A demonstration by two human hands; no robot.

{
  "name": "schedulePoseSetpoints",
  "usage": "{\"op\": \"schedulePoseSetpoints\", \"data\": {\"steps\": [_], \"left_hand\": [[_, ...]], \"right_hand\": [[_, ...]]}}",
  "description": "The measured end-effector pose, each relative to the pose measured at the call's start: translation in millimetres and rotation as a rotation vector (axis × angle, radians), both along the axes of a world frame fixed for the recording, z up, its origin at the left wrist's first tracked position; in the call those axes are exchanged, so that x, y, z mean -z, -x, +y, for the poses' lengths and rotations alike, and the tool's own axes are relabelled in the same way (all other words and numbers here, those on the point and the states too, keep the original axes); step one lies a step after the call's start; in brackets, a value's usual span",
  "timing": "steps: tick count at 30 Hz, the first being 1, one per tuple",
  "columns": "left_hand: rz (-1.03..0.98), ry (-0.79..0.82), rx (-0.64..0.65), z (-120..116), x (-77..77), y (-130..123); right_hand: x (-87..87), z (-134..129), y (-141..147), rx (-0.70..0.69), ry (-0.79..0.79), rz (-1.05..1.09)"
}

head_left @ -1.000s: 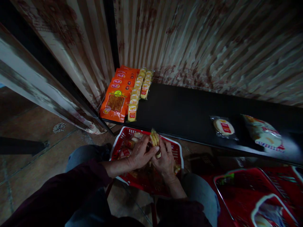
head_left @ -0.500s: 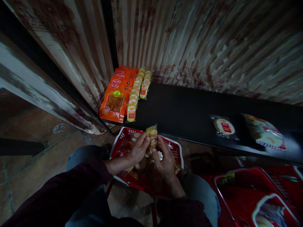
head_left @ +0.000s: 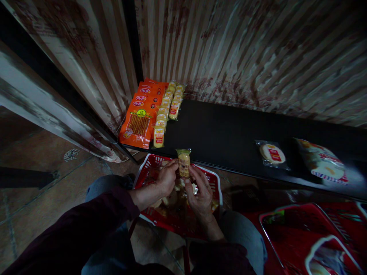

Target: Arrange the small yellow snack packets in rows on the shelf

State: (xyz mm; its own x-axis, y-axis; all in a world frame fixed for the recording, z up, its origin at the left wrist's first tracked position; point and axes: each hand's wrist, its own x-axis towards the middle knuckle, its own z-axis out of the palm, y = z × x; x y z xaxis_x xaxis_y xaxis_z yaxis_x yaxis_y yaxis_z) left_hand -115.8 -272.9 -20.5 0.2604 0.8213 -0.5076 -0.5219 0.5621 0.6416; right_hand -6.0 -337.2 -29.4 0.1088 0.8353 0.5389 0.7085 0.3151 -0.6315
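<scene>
Above the basket, a small yellowish snack packet (head_left: 184,164) is held upright, its clear-and-green wrapper end pointing up. My left hand (head_left: 167,179) pinches its left edge with the fingers closed. On the other side, my right hand (head_left: 200,194) holds the lower right edge between thumb and fingers. Beneath both hands stands a red shopping basket (head_left: 216,187) with a white rim, filled with wrapped snacks that my hands partly hide. On the black shelf (head_left: 212,126) similar yellow packets (head_left: 161,122) lie overlapped in two rows beside orange snack bags (head_left: 139,122).
Farther right on the shelf lie a round wrapped cake (head_left: 272,153) and a larger white bag (head_left: 323,160). More red baskets (head_left: 289,233) with metal handles stand on the floor at lower right. A patterned curtain (head_left: 243,57) hangs behind the shelf.
The packet has turned in my hands and now stands straighter, showing a printed side. My left hand's fingers have shifted to its left edge; my right hand has barely moved.
</scene>
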Motion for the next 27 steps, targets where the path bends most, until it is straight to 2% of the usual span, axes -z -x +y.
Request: {"op": "schedulePoseSetpoints", "data": {"steps": [5,13,20,27], "left_hand": [[-0.053,0.109,0.005,2.3,-12.3,-2.9],[-0.160,0.278,0.057,6.9,-14.3,-5.5],[-0.161,0.249,0.149,6.8,-20.1,-7.8],[-0.240,0.160,0.238,5.6,-13.6,-4.4]], "right_hand": [[0.3,0.6,1.0,-0.004,0.007,0.009],[-2.4,2.1,-2.2,-0.016,-0.005,0.075],[7.6,1.2,-6.6,0.078,0.076,0.217],[16.0,1.6,-12.2,0.153,0.106,0.286]]}}
